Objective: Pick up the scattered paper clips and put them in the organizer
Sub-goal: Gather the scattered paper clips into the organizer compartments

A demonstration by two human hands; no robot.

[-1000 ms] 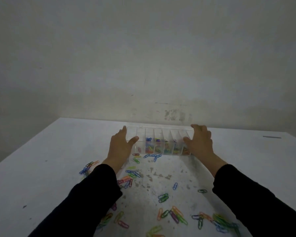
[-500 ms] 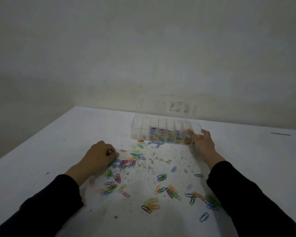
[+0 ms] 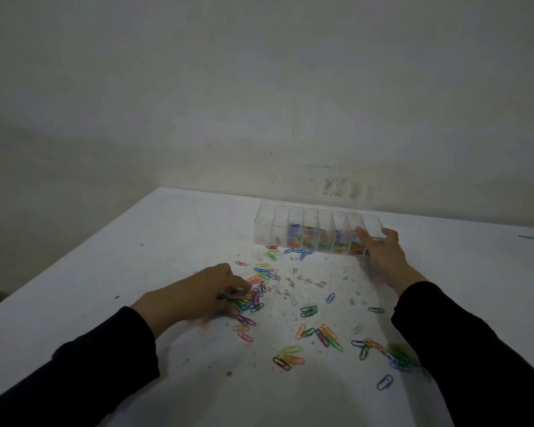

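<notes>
Leftmost, the left hand lies low on the desk, its grip curled shut round a bunch of paper clips in green, purple and blue; the sleeve behind it is black. More loose clips lie scattered across the middle and right of the desk, too many and too small to count surely, several dozen at a guess, in orange, green, blue, pink, purple and yellow, with a denser heap by the right forearm and a single blue clip nearest the camera. One organizer stands near the far edge, clear plastic, a long row of eight compartments; the two at the left look almost bare, the next five hold mixed coloured clips. At its right end the right hand has its grip closed on the box, thumb on the near wall and fingers over the end, so the last compartment is partly hidden. Both hands, two in all, come from black sleeves.

The desk is white and matt, with a patch of grey-brown specks and scuffs in the middle. Behind it rises a plain, dull off-white wall with a blotchy stain above the organizer. The room is dim.
</notes>
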